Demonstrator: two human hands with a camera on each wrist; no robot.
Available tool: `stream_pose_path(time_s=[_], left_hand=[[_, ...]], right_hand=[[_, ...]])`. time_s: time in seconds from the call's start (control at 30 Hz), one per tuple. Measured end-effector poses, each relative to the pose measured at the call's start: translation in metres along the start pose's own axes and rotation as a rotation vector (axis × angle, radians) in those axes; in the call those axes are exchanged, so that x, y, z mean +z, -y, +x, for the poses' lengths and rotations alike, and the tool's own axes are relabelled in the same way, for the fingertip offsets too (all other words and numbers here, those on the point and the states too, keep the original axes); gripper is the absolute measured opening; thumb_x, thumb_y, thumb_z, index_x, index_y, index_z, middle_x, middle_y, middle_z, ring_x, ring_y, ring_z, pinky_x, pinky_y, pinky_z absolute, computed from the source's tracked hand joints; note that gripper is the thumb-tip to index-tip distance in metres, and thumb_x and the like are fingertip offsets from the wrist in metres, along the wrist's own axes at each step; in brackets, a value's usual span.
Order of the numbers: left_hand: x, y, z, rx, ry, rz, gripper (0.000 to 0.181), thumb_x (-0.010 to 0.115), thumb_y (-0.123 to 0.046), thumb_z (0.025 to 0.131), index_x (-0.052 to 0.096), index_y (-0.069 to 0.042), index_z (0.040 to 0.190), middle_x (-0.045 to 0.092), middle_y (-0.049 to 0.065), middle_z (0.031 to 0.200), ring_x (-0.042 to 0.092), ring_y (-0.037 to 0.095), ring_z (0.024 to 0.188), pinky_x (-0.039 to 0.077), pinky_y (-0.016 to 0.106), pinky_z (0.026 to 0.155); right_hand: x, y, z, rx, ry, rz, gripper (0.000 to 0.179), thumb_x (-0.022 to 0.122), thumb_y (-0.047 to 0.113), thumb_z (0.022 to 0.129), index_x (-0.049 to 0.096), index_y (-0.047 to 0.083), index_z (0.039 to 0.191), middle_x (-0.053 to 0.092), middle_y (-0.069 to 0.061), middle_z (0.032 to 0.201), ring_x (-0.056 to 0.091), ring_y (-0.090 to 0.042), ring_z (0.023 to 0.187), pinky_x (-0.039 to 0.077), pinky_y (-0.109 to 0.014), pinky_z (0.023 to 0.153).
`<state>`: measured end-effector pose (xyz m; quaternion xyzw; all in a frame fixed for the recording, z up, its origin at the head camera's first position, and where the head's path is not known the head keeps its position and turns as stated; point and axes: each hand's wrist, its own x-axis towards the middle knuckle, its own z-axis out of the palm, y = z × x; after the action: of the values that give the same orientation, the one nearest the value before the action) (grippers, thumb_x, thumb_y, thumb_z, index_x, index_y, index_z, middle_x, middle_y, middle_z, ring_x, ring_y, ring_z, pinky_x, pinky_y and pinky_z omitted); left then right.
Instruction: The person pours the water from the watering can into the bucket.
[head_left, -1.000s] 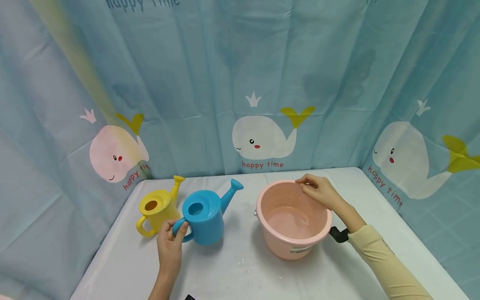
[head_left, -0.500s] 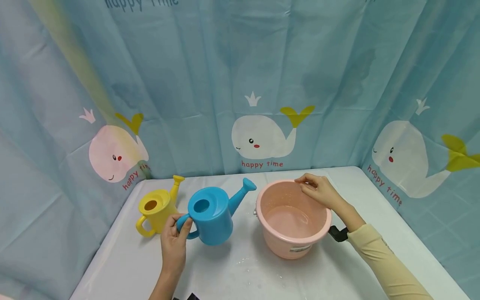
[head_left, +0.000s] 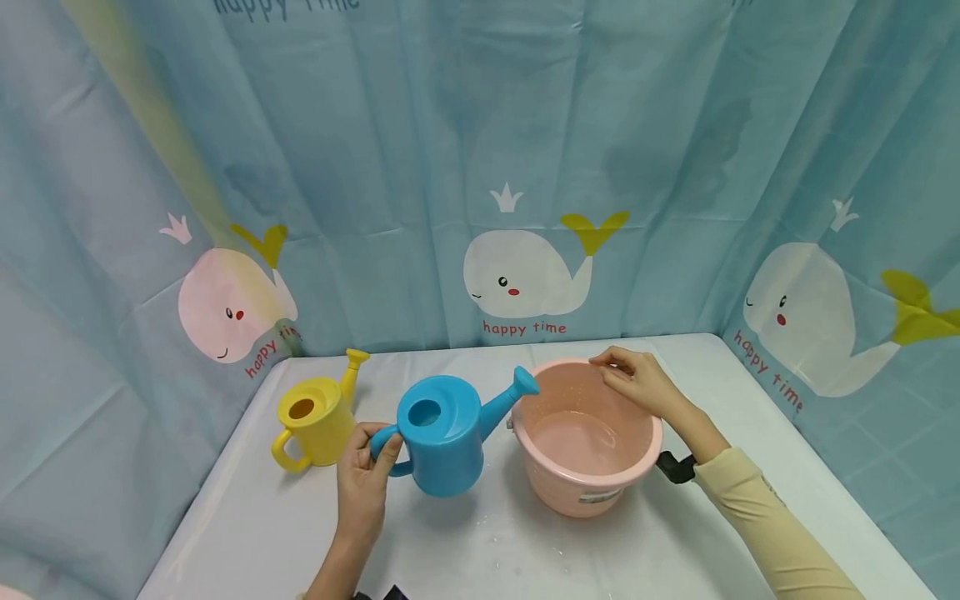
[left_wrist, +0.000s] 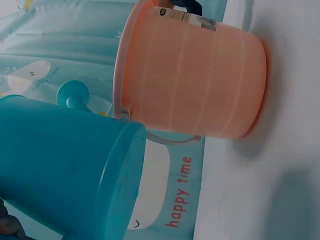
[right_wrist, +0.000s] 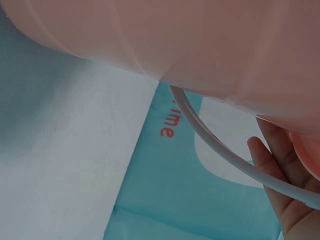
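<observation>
My left hand [head_left: 363, 479] grips the handle of a blue watering can [head_left: 450, 454], held just above the table. The can's spout points right, and its sprinkler head overlaps the left rim of a pink bucket [head_left: 551, 483] in the head view. Shallow water lies in the bucket. My right hand [head_left: 637, 383] holds the bucket's far right rim. Seen from the left wrist, the can [left_wrist: 60, 160] hangs beside the bucket [left_wrist: 195, 75]. In the right wrist view, fingers [right_wrist: 267, 160] show under the rim, behind the bucket's pale carrying handle [right_wrist: 225, 150].
A yellow watering can [head_left: 318, 421] stands at the back left of the white table [head_left: 247, 517]. Water drops [head_left: 495, 540] lie in front of the bucket. A blue whale-print curtain [head_left: 405, 275] encloses the table's back and sides.
My left hand has carried the blue watering can rightward, away from the yellow one, bringing its spout to the bucket's rim. My right hand and the bucket have stayed in place.
</observation>
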<state>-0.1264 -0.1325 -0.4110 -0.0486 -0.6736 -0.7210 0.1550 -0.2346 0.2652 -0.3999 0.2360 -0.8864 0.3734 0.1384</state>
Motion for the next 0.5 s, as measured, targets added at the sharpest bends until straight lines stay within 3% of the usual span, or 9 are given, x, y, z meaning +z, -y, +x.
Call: stream_pose_path(time_s=[0.5], left_hand=[[0.013,-0.004,0.004,0.025,0.074,-0.013,0.02,0.057,-0.01,0.091,0.048,0.004,0.103,0.058,0.004,0.087,0.054,0.019,0.09,0.046,0.026,0.087]], right_hand=[[0.0,-0.001,0.0,0.001,0.001,-0.006,0.015,0.058,0.009,0.089,0.067,0.012,0.101,0.069,-0.004,0.103,0.065,-0.018,0.092,0.053,-0.031,0.078]])
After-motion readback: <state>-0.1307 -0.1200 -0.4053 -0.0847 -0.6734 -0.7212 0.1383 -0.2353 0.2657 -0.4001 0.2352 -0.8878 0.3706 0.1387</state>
